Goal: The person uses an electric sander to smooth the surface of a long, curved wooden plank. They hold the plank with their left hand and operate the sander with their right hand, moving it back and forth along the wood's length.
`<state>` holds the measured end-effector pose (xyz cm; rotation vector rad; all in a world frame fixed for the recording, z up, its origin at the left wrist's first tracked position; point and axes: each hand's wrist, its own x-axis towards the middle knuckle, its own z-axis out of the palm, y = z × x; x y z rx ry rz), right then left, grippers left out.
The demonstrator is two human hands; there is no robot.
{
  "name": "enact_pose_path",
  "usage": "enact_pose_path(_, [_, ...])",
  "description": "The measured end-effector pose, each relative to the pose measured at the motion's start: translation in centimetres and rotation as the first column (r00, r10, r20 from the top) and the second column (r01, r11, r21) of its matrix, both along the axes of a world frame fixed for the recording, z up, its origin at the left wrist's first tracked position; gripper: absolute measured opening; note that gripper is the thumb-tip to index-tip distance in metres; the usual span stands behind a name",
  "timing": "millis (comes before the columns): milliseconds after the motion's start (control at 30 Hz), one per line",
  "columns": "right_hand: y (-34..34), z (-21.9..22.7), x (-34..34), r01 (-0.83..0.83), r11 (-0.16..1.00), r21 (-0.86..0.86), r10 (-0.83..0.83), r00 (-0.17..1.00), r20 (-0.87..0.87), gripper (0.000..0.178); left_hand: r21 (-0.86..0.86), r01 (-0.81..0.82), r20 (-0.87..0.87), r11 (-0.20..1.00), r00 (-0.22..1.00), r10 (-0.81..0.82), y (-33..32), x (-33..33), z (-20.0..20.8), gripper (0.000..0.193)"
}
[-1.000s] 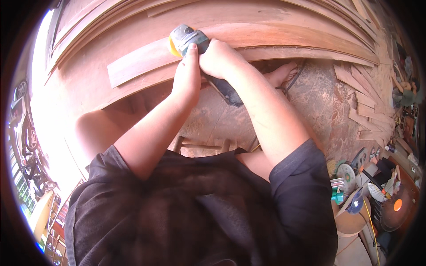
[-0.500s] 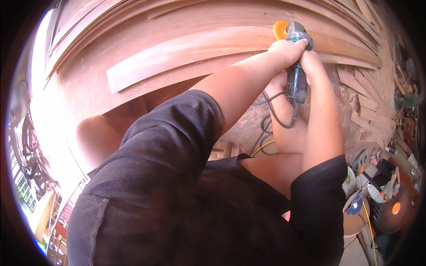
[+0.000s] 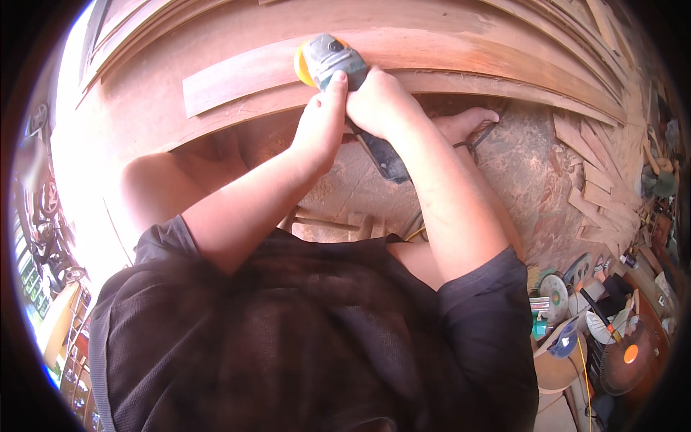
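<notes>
- Below the grinder [image 3: 337, 57], nearest the camera, spreads the person's black shirt [image 3: 309, 338]; a wooden rail [image 3: 327, 225], perhaps of a stool, shows between shirt and grinder.
- Against the grinder's near left side, the left hand [image 3: 324, 119] is closed, its thumb pressed on the tool's head; the other fingers are largely hidden, so how far they wrap cannot be told.
- On the grinder's right side, the right hand [image 3: 378, 102] clasps the tool close behind the head; the dark rear end [image 3: 389, 162] slants down to the right.
- Under the grinder's head runs a long plank [image 3: 241, 75]; the yellow disc [image 3: 303, 66] sits at the head's left, its contact with the wood unclear.
- By this pose, the step in hand seems to be working the plank's face; the next move likely calls for a firm two-handed hold and an even disc angle.
- Right of the grinder are a bare foot [image 3: 471, 124] and, farther off, wood offcuts [image 3: 597, 189].
- Beyond the grinder lie stacked boards [image 3: 162, 39].
</notes>
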<state>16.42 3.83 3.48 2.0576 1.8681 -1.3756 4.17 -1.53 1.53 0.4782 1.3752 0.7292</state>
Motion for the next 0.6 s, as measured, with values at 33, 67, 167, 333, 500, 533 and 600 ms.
enact_pose_path(33, [-0.1, -0.2, 0.6, 0.026, 0.999, -0.031, -0.026, 1.0, 0.005, 0.06, 0.001, 0.044, -0.009, 0.999, 0.999, -0.044, 0.1, 0.4, 0.0, 0.083])
enact_pose_path(67, [-0.1, -0.4, 1.9, 0.056, 0.997, -0.062, -0.056, 0.998, 0.012, 0.061, 0.001, 0.091, -0.018, 0.996, 0.996, -0.091, 0.2, 1.3, 0.0, 0.083])
enact_pose_path(167, [0.1, 0.3, 6.1, 0.127, 0.985, -0.119, -0.137, 0.987, -0.079, 0.061, 0.05, 0.214, -0.021, 0.976, 0.977, -0.213, 1.1, 4.8, -1.6, 0.087])
enact_pose_path(333, [0.4, -3.4, 16.4, 0.463, 0.886, 0.027, -0.454, 0.879, -0.146, 0.049, 0.103, 0.439, -0.004, 0.892, 0.897, -0.441, 6.4, 13.8, -3.0, 0.086])
enact_pose_path(500, [0.2, -2.7, 16.8, 0.715, 0.694, -0.085, -0.702, 0.646, -0.301, 0.05, 0.071, 0.553, -0.052, 0.83, 0.833, -0.551, 8.8, 15.8, -2.4, 0.087])
enact_pose_path(533, [-0.3, -2.6, 16.0, 0.731, 0.672, -0.115, -0.721, 0.612, -0.324, 0.05, 0.067, 0.569, -0.065, 0.82, 0.822, -0.565, 8.7, 15.6, -2.4, 0.088])
enact_pose_path(600, [-0.9, -2.5, 13.9, 0.725, 0.669, -0.164, -0.73, 0.598, -0.331, 0.052, 0.085, 0.537, -0.009, 0.84, 0.843, -0.538, 7.5, 13.1, -3.0, 0.092])
